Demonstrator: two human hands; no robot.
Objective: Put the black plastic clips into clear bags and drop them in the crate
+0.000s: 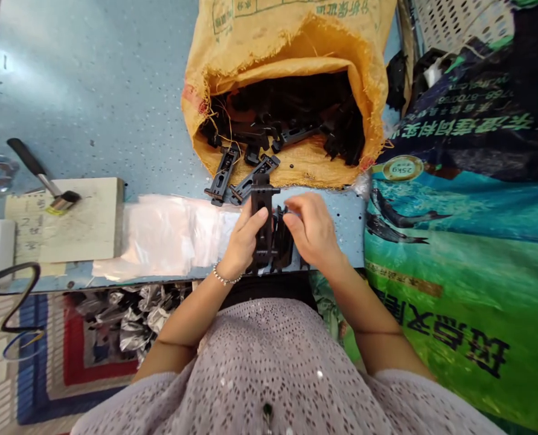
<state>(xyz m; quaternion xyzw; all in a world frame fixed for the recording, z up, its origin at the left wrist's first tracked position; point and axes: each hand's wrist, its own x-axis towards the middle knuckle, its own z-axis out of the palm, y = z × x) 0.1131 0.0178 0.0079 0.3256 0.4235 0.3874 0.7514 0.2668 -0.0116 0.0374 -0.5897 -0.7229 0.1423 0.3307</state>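
Note:
My left hand (243,241) is closed on a long black plastic bracket (262,226), with the thumb lying across its face. The bracket is held lengthwise away from me, near the table's front edge. Right beside it are more black plastic parts (283,241), partly hidden by the bracket and my right hand. My right hand (314,232) is next to these parts, its fingers curved and the thumb and index fingertips apart; I see nothing between them. Two similar black brackets, one (224,175) and another (255,179), lie at the mouth of the yellow sack.
An open yellow woven sack (291,175) full of black parts lies ahead. To the left are clear plastic bags (160,235), a notepad (94,217) and a black-handled brush (42,172). A green-blue printed sack (468,260) stands right; a basket (33,368) sits below left.

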